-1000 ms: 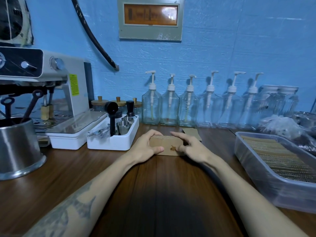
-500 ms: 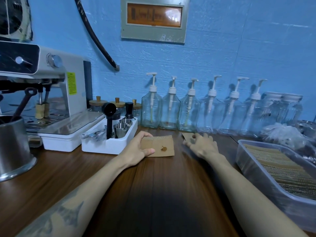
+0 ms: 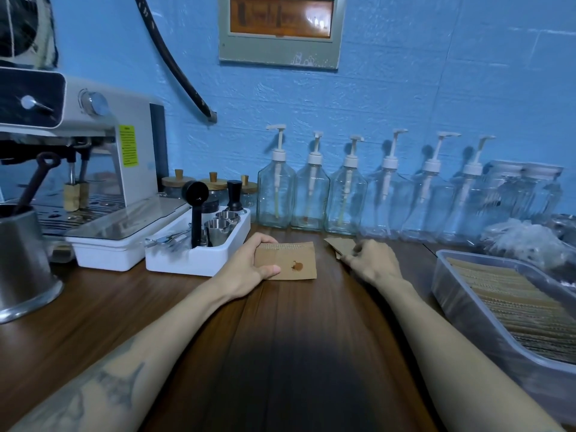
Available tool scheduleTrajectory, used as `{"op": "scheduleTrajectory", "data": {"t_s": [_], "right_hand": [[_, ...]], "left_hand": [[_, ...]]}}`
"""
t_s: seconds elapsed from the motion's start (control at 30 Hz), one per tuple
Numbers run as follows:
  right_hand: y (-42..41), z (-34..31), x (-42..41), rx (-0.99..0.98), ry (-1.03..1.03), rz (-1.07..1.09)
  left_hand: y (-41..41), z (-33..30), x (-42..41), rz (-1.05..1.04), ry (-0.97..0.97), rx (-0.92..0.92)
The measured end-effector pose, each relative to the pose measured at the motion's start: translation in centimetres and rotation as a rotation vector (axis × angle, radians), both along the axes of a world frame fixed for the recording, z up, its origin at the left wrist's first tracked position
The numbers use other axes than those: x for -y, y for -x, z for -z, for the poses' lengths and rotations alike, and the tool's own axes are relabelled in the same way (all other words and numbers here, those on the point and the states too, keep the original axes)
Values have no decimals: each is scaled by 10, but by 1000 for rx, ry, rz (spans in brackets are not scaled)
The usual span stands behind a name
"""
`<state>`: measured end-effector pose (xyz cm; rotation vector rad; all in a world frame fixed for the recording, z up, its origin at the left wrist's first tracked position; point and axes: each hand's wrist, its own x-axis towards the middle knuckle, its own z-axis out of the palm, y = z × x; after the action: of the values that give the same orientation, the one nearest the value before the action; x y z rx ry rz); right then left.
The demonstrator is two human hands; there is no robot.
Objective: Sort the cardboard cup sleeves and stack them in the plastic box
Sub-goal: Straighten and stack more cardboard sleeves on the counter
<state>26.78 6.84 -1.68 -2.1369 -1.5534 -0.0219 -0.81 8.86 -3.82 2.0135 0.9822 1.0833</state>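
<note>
Two hands apart now, left hand [image 3: 249,269] holding stained sleeve [image 3: 291,260], right hand [image 3: 372,263] moved onto second sleeve [image 3: 338,246]

Landmark: stained sleeve [image 3: 291,261], flat on the wooden counter [image 3: 280,353].
Left hand [image 3: 249,269]: gripped the landmark's left end.
White organiser tray [image 3: 199,247]: just left of it, on the counter.
Espresso machine [image 3: 93,169]: further left, behind the tray.
Metal pitcher [image 3: 21,260]: far left.
Pump bottles [image 3: 311,194]: in a row behind it, against the wall.
Second sleeve [image 3: 339,245]: right and slightly behind, under the right hand [image 3: 371,260].
Plastic box [image 3: 467,310]: far right, holding stacked sleeves [image 3: 514,304].
</note>
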Motion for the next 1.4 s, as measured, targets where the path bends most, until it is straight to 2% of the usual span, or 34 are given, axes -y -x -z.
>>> {"op": "scheduleTrajectory", "data": {"t_s": [0.07, 0.27, 0.4, 0.5, 0.57, 0.67, 0.73, 0.8, 1.0, 1.23, 1.4], "right_hand": [[0, -2, 9, -16, -42, -14], [-1, 0, 26, 209, -168, -83], [-8, -2, 32, 243, -202, -78], [-8, -8, 37, 80, -335, -22], [-3, -17, 41, -152, -440, -43], [8, -28, 47, -527, -528, -243], [17, -28, 53, -605, -485, -395], [24, -22, 57, -543, -404, -490], [39, -8, 54, -138, -270, -562], [47, -1, 50, -89, -328, -541], [44, 0, 47, -85, -360, -378]], "left_hand": [[0, 0, 1, 5, -3, 4], [0, -1, 4, 27, 0, 13], [-1, -2, 6, 74, 9, -6], [-1, -2, 5, 69, 17, -24], [-1, -2, 6, 47, 18, -44], [0, -3, 8, 22, 26, -46], [0, -4, 9, 19, 37, -56], [0, -5, 10, 30, 64, -73], [0, -7, 14, 55, 140, -82], [-2, -6, 14, 25, 32, -10], [-3, -5, 11, -8, 9, 11]]}}
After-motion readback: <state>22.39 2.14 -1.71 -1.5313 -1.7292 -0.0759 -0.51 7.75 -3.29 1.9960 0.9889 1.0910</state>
